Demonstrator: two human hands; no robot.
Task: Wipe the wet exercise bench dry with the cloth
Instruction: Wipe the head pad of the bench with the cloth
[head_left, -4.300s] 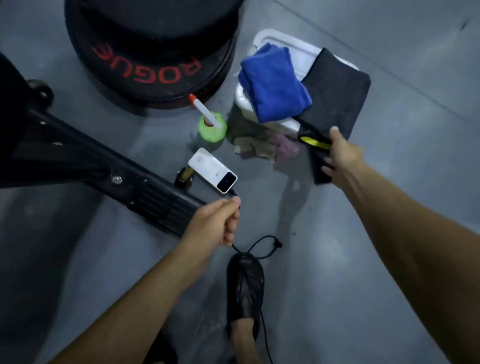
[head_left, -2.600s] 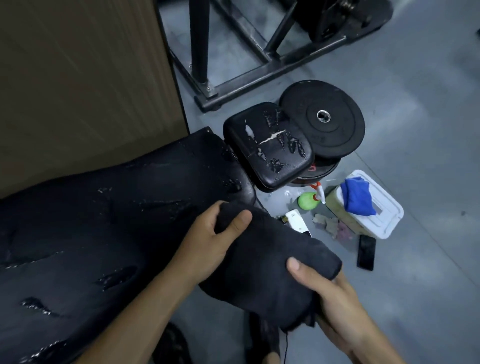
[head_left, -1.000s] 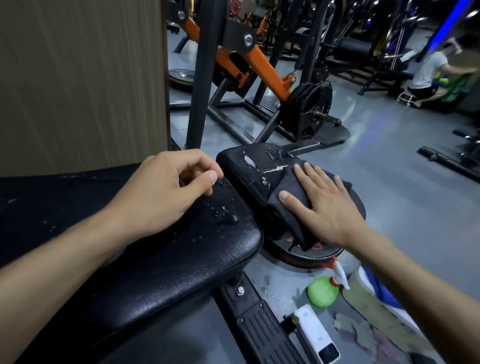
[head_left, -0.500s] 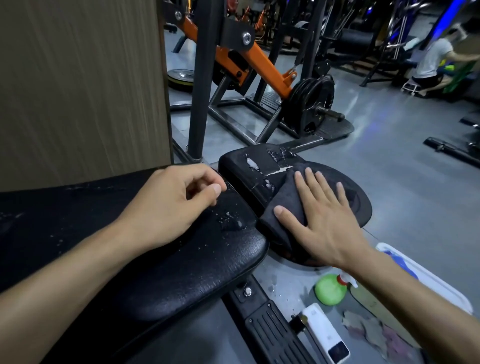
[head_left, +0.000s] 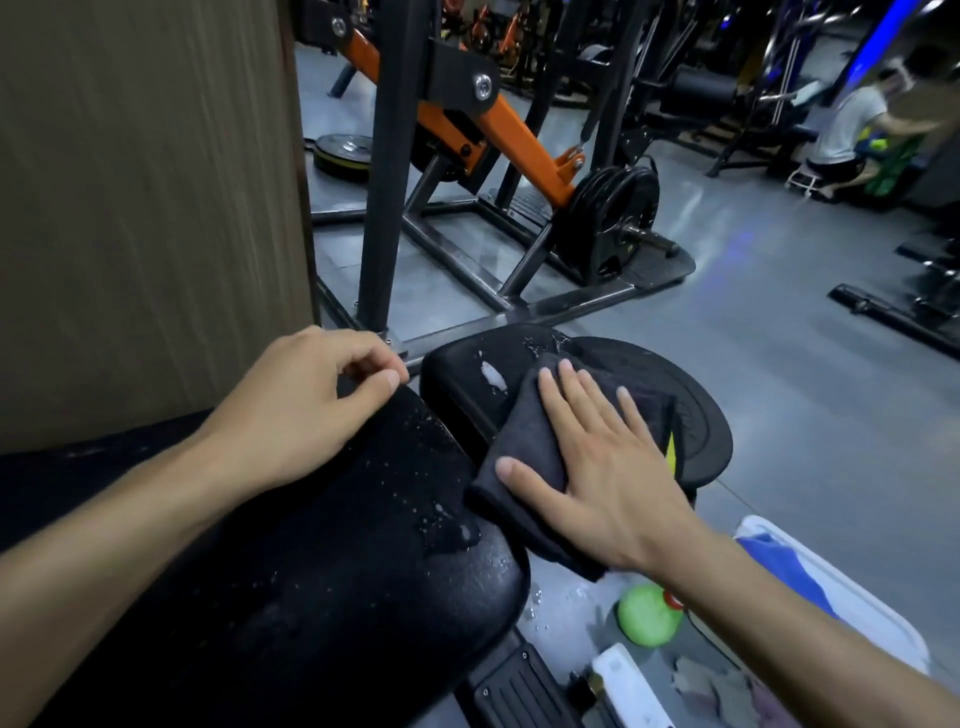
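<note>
The black padded exercise bench (head_left: 322, 582) runs from lower left to the centre, its long pad dotted with water drops. Its small seat pad (head_left: 462, 374) sits just beyond, worn and wet. A dark grey folded cloth (head_left: 524, 441) lies over the seat pad's right side. My right hand (head_left: 602, 467) presses flat on the cloth with straight, spread fingers. My left hand (head_left: 301, 405) rests on the long pad's far edge, fingers loosely curled and holding nothing.
A black weight plate (head_left: 696, 415) lies under the seat pad's right side. On the floor sit a green spray bottle (head_left: 647, 613), a white box (head_left: 852, 603) with a blue cloth (head_left: 779, 561), and a white phone (head_left: 623, 686). A wooden panel (head_left: 145, 208) stands left; a rack (head_left: 467, 130) behind.
My right hand has slid the cloth down and toward me across the seat pad. My left hand has stayed on the long pad.
</note>
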